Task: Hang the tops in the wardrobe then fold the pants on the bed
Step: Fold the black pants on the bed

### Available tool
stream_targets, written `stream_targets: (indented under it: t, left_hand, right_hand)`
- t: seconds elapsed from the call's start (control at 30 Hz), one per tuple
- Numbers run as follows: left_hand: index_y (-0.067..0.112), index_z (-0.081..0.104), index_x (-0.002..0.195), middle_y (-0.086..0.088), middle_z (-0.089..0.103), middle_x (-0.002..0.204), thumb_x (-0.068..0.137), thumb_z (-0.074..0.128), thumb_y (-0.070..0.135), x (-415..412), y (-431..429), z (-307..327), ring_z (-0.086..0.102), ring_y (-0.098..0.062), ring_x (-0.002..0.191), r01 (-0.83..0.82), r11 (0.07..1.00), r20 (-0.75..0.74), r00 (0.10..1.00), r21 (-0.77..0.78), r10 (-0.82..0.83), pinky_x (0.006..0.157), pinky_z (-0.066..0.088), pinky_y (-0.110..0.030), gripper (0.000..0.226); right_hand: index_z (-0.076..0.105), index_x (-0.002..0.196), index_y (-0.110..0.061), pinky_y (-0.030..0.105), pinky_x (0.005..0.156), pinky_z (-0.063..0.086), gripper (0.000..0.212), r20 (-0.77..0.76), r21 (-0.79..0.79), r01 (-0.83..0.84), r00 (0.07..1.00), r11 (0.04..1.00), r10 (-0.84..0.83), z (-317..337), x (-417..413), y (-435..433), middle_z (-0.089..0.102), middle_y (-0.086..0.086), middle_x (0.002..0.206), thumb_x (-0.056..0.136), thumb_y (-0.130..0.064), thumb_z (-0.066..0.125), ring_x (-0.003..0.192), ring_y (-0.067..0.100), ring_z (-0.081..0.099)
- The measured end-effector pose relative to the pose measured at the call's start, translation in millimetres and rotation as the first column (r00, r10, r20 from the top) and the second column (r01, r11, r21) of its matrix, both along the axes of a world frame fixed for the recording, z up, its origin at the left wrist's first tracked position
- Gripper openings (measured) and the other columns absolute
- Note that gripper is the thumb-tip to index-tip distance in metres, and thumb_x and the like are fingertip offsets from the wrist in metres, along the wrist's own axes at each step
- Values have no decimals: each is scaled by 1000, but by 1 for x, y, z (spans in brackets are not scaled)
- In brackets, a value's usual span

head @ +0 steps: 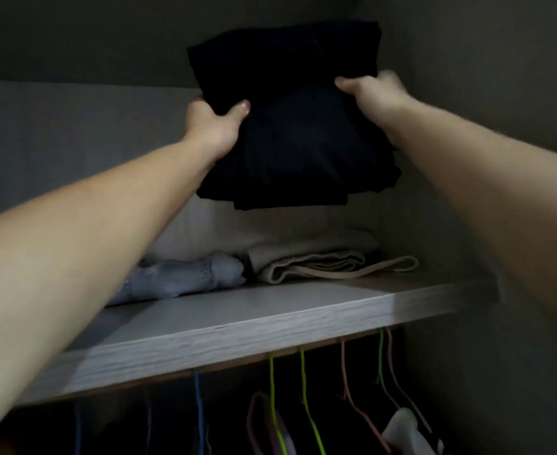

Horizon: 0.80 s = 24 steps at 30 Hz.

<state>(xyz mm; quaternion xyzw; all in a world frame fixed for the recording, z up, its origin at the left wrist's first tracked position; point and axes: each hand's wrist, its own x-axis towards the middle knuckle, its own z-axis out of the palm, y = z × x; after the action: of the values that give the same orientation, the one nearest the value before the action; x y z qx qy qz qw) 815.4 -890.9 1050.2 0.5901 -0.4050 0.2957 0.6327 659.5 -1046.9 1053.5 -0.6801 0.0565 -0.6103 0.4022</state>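
We clamp the folded black fabric bundle (290, 133), left hand (213, 128) at nine o'clock, right hand (374, 93) at two; best lower it level onto the cream folded cloth pile (306, 257).

Grey wardrobe shelf (237, 310) with folded jeans (178, 277), beige garment (306, 264)

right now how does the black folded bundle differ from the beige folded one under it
The black bundle is held up off the shelf, gripped by the left hand and right hand; the beige bundle lies on the shelf, untouched. The black bundle is tipped up; the beige bundle lies flat. A loop trails from the beige bundle; none shows on the black one. Both are folded cloth.
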Motion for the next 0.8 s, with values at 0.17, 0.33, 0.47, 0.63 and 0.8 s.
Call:
stream_targets:
  t: [0.17,0.33,0.47,0.63,0.8]
  left_hand:
    - [6,48,134,-4,57,128,91,65,44,9,-21,13,57,-17,114,-59,998,2,998,15,59,88,44,-19,60]
    - [0,34,145,-11,48,143,92,66,37,31,-56,12,51,-25,127,-68,979,-127,987,194,94,84,38,-19,72]
    - [-5,26,148,-17,41,150,93,66,36,57,-84,0,48,-30,131,-77,900,-194,965,429,175,94,41,-25,79]
    - [3,33,149,-17,44,147,89,65,48,100,-100,-17,51,-30,127,-54,809,-226,947,585,227,91,41,-25,82]
    - [7,42,145,-15,53,139,91,60,52,117,-101,-34,60,-31,115,-64,763,-227,936,644,269,91,52,-34,73]
  right_hand:
    - [36,148,-9,25,94,47,68,-38,-43,108,993,993,-110,18,7,-20,54,6,140,94,-39,63,121,22,57]
    - [45,142,-4,14,70,38,46,-293,-60,165,940,984,-175,24,27,-52,54,7,137,101,-22,54,107,17,54]
    - [40,147,-1,26,101,38,49,-485,-100,193,847,976,-217,14,59,-78,45,13,150,103,-21,49,131,26,49]
    - [40,146,2,29,105,39,65,-562,-151,203,788,968,-253,-4,92,-96,46,16,149,97,-35,63,133,30,49]
    - [40,146,2,31,105,39,80,-581,-406,295,647,865,-494,-25,119,-103,42,19,152,97,-60,47,136,35,45]
